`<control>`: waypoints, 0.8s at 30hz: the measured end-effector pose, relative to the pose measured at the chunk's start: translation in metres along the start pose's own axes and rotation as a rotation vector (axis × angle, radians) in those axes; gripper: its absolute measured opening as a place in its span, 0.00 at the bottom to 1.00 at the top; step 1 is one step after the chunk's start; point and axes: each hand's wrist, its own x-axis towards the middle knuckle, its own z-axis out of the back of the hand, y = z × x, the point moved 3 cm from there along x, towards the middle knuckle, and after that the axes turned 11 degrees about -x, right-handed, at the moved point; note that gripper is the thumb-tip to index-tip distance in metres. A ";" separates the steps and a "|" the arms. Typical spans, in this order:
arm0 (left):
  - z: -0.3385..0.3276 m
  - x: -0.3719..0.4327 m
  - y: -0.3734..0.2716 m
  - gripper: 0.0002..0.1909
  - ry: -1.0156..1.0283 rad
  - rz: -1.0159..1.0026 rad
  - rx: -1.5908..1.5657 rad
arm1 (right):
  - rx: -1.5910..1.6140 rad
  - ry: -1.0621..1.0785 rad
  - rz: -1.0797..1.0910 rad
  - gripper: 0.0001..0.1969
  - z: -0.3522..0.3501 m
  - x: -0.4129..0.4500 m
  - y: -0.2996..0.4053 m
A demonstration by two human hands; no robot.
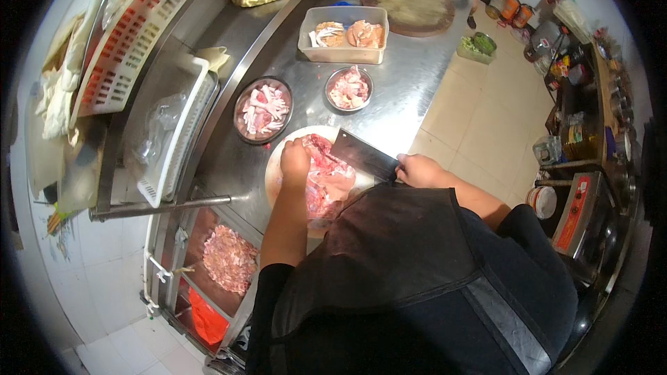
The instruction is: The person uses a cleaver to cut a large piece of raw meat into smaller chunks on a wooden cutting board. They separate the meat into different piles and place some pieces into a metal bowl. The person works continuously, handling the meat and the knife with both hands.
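In the head view, a raw, opened-out poultry carcass (330,179) lies on a round pale cutting board (276,187) in front of me. My left hand (296,159) grips the carcass at its upper left edge, fingers curled. My right hand (419,169) is closed around the handle of a broad dark cleaver (365,156). The blade slants up and left, its far end beside the right side of the meat; whether it touches cannot be told. The black apron hides the near part of the board.
Beyond the board stand a bowl of chicken feet (264,107), a metal bowl of meat pieces (349,88) and a plastic tub (342,56). Behind them lies a round chopping block (409,5). At lower left, a sink (195,239) holds cut meat (230,259). A white basket (177,140) stands left.
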 end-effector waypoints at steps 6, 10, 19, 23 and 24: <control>-0.006 0.017 0.011 0.10 0.079 -0.101 0.142 | -0.015 -0.015 0.024 0.13 -0.006 0.005 -0.003; 0.005 0.014 0.004 0.08 0.180 -0.077 0.137 | 0.005 -0.031 0.028 0.13 -0.005 0.004 -0.006; 0.018 -0.026 0.034 0.07 0.153 -0.342 0.023 | -0.036 0.022 0.005 0.14 -0.004 0.004 0.001; 0.013 -0.040 0.031 0.08 0.177 -0.367 0.004 | -0.015 0.040 0.008 0.15 -0.003 0.004 0.002; 0.013 -0.043 0.029 0.08 0.174 -0.369 0.016 | -0.009 0.038 0.012 0.15 -0.003 0.003 0.002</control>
